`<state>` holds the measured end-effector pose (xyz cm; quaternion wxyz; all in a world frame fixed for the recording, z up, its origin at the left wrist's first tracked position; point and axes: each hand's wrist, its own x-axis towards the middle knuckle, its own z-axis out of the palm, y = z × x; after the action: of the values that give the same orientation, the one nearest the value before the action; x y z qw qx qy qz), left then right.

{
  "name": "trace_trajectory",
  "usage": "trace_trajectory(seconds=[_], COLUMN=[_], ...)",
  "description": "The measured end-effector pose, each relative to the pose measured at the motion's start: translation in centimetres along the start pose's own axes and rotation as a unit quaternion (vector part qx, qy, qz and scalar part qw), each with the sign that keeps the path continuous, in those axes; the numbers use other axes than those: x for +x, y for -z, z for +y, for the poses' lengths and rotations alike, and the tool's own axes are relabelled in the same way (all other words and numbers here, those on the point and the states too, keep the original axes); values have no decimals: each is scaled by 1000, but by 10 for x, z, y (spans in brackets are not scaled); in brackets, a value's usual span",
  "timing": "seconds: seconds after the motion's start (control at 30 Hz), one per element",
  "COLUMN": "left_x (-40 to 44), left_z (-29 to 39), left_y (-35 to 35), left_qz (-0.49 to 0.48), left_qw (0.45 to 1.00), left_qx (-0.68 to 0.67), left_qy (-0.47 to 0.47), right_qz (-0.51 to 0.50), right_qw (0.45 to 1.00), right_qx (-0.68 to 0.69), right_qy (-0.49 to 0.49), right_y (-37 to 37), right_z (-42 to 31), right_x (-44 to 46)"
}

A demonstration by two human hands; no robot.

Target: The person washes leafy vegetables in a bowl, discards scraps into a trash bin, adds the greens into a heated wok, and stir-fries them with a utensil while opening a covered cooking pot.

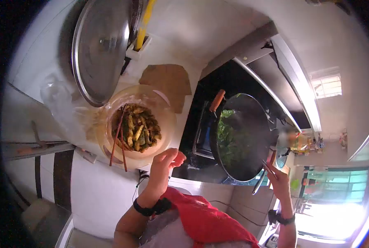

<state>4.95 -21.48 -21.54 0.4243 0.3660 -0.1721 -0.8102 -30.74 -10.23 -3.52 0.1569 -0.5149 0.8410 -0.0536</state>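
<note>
Hands first: on my head feed the left hand (168, 159) hangs just beside the bowl, palm turned inward, fingers loosely curled around nothing, forearm angled up from the lower left. Well apart from it, the right hand (278, 178) is raised at the near right edge of the wok, fingers pinched on a slim utensil (267, 167) whose type I can't make out; its forearm stands nearly vertical. Black bands circle both wrists, and red cloth (211, 219) covers part of the torso between the arms.

Beyond the left hand, the wide translucent bowl (166, 120) sits on the white table (181, 122), holding browned cooked pieces (139, 130). Two chopsticks (123, 146) slant across its near rim. To its right, I see the dark wok (252, 120) on a black hob (209, 84), leafy greens (229, 136) inside under haze, a wooden handle (218, 100) on its left side.

Farther back, a brown sheet (166, 80) lies behind the bowl, and a metal-rimmed lid (102, 49) leans by the wall.
</note>
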Motion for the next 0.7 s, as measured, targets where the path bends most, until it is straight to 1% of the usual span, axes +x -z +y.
trace_trajectory(seconds=[0.1,0.13,0.17,0.23,0.27,0.33,0.37,0.43,0.47,0.53,0.57,0.63,0.7], left_x=[9,10,11,12,13,16,18,21,22,23,23,22,22], left_z=[1,2,2,3,4,4,3,0,-3,-7,-9,-12,-14], left_y=[9,9,6,2,1,2,2,3,4,3,4,6,9], left_qz=[-78,-72,-66,-58,-56,-50,-49,-50,-53,-44,-41,-38,-44], left_qw=[997,997,998,998,998,998,997,997,998,999,999,999,999], left_qx=[4,12,19,28,31,40,46,39,25,-12,-10,-7,-2], left_qy=[-5,-11,-17,-23,-23,-24,-25,-30,-34,-29,-25,-18,-16], right_qz=[49,56,43,17,55,106,84,44,74,17,-66,-147,-149], right_qw=[988,956,928,852,844,872,889,917,961,973,956,925,952], right_qx=[139,287,366,513,518,476,449,395,221,162,281,345,251], right_qy=[-48,-24,-49,-100,-127,-48,-20,38,151,162,58,-65,-95], right_y=[-9,-17,-19,-16,-22,-31,-24,-8,-5,10,25,35,32], right_z=[9,3,-6,-61,-69,-58,-61,-95,-82,-87,-106,-137,-160], right_x=[-7,-7,-11,-14,-10,19,30,54,76,110,123,148,168])
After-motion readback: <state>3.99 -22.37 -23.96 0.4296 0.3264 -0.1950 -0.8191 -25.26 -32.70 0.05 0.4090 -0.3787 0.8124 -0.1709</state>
